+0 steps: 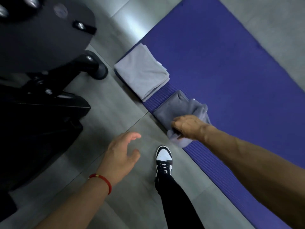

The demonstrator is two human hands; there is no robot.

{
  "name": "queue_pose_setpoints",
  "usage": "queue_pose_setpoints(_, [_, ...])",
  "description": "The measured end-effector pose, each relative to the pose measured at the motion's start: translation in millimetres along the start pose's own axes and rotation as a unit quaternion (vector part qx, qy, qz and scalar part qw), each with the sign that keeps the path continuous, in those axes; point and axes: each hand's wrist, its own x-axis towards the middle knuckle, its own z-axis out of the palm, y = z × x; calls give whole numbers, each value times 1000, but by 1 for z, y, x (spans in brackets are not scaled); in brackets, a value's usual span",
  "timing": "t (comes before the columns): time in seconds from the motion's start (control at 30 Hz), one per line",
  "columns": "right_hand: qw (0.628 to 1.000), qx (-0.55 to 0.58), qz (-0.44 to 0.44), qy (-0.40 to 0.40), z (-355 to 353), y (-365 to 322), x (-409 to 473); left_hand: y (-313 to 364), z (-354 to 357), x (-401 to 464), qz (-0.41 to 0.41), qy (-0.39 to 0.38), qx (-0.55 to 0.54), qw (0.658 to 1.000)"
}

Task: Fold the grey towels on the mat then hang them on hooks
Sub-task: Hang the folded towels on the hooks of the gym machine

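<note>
1. While the right hand [188, 128] curls its fingers round the near corner of the darker grey towel [175, 108], that towel lies folded on the purple mat [231, 71], right at the mat's left edge where it meets the tiled floor [115, 113].
2. From the grip, the bulk of the towel runs up and to the left in the view, away from the person; its long axis follows the mat's edge. A loose flap bunches to the right of the knuckles and another below the fingers.
3. A lighter grey towel [143, 71], folded flat in several layers, sits just beyond the darker one on the mat's corner, partly overhanging onto the floor. The two are near but apart, with a strip of mat between them.
4. The left hand [122, 151] hovers over the floor with fingers spread and relaxed, holding nothing. It is well left of the towel; the right hand is the nearer by far and already has it.
5. No hooks are in view, so I cannot tell which way the carry must go.
6. A black stand [41, 63] with bolted feet fills the left side, and a black-and-white shoe [164, 157] stands just below the gripped corner; both look likely to crowd a lift toward the left.
</note>
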Motion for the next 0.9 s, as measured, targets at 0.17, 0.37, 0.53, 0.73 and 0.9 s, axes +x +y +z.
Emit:
queue_pose_setpoints(0.17, [975, 163, -73, 133, -55, -95, -114, 60, -39, -83, 64, -29, 22, 997])
queue_pose_setpoints(0.37, [916, 272, -143, 260, -138, -239, -242, 95, -119, -235, 136, 35, -33, 990])
queue_pose_setpoints(0.53, [886, 223, -231, 334, -183, -371, -326, 78, -187, -399, 139, 163, -107, 971])
queue_pose_setpoints(0.73, [814, 136, -349, 444, -233, -539, -409, 49, -245, -583, 130, 326, -201, 914])
queue_pose_setpoints(0.9, [781, 162, -440, 414, -255, -648, -449, 23, -275, -688, 165, 419, -263, 853])
